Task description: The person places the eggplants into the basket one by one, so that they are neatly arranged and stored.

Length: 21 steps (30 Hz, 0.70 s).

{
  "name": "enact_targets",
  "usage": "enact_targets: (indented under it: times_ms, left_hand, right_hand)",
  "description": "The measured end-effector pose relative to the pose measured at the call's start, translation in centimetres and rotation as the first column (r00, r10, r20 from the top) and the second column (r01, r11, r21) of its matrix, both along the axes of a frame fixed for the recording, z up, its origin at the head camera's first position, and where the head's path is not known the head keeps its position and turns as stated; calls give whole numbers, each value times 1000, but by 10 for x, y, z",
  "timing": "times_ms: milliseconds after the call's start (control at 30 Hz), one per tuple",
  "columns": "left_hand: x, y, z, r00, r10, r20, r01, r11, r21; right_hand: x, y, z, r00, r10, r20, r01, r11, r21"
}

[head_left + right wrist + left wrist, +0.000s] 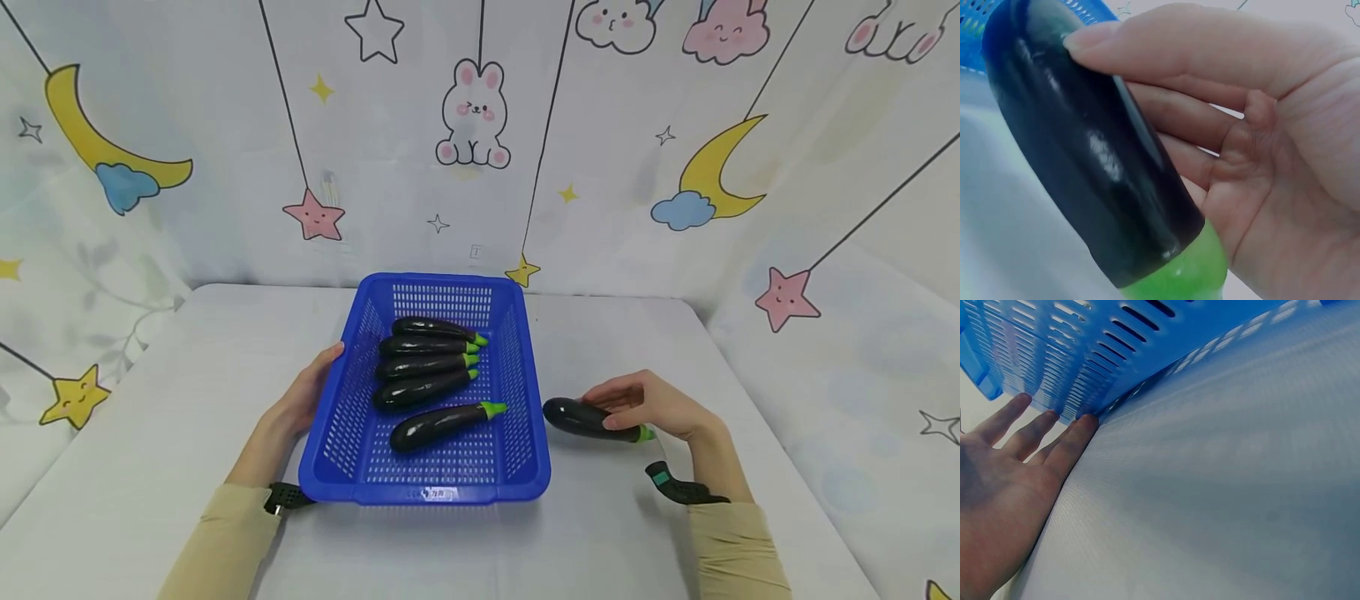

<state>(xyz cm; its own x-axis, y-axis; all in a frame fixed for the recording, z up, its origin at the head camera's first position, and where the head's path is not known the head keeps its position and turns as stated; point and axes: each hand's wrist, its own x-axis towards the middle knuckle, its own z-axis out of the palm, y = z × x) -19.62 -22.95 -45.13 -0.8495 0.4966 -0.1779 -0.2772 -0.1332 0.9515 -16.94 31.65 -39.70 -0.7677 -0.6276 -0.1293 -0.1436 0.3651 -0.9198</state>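
Observation:
My right hand grips a dark, glossy eggplant just right of the blue basket. Its green stem end points toward the wrist, and the thumb lies along the dark skin with the fingers behind it. At the basket's left side, my left hand rests against the wall; the left wrist view shows its extended fingers touching the slotted plastic. Inside the basket, several eggplants lie crosswise in a row, stems to the right, the nearest eggplant set apart from the others.
A white-covered table carries the basket, which stands near its middle. Behind it hangs a pale curtain printed with moons, stars and a rabbit. Dark wrist straps with cameras sit at both wrists.

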Motion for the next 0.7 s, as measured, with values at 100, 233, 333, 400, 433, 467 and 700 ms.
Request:
enact_targets:
  times_ms: [100,233,333,400,433,467,700]
  left_hand:
    - [0,0,0,1000,-1,-4,1,1000,-5]
    - [0,0,0,1000,-5,-12,5,1000,-10]
    - [0,0,0,1000,-10,-14,10,1000,-6]
    - [0,0,0,1000,-10,-17,10,1000,-5]
    - [0,0,0,1000,-9,-15,9,1000,-4]
    - [0,0,0,1000,-8,-16,8,1000,-4]
    - [0,0,1,1000,-6,-14,6,1000,-8]
  right_hand:
    - [0,2,2,1000,-9,-13,9,1000,-16]
    - [1,4,7,999,-21,-33,20,999,-41]
    - [2,6,10,999,-34,-39,32,998,-61]
    - [3,7,12,998,-42,-43,39,996,-75]
    - [3,7,12,998,-43,-49,39,996,-79]
    - [3,6,13,998,-48,-51,44,996,-82]
    - [4,0,17,996,-58,-75,51,995,-90]
